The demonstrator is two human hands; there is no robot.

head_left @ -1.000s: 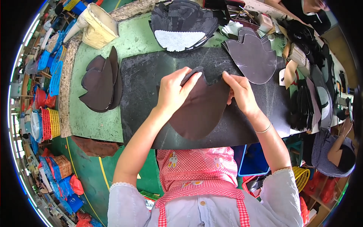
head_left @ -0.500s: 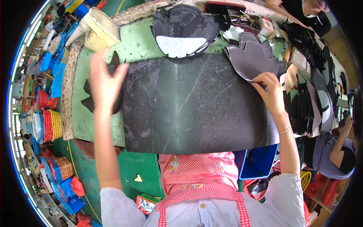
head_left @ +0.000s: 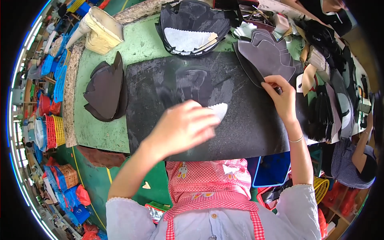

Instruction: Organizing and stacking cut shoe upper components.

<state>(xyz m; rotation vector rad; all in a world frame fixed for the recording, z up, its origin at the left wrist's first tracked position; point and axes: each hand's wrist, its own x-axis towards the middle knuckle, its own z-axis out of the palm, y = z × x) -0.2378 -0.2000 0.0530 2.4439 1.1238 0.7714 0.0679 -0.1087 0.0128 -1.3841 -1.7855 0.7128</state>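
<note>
A black cut piece (head_left: 196, 78) with a white scalloped patch lies over the dark work mat (head_left: 248, 132). Across its lower part is my left hand (head_left: 184, 126), its fingers smeared by motion, so I cannot tell whether they grip it. The thumb and fingers of my right hand (head_left: 283, 94) pinch the lower tip of a dark grey cut piece (head_left: 266, 60) in the fanned stack at the right, and its edge is lifted. Past the mat's far edge sits a pile of black cut pieces (head_left: 192, 20), with white patches on its near side.
On the green tabletop (head_left: 100, 134) at the left lies a stack of dark cut pieces (head_left: 105, 90). A cream tub (head_left: 106, 34) stands at the far left corner. Tools and scraps crowd the far right. A blue bin (head_left: 272, 170) is below the table's near edge.
My left hand has moved from the left stack to the middle of the mat, where a black piece with a white patch now shows. My right hand keeps its pinch, with the edge lifted more.
</note>
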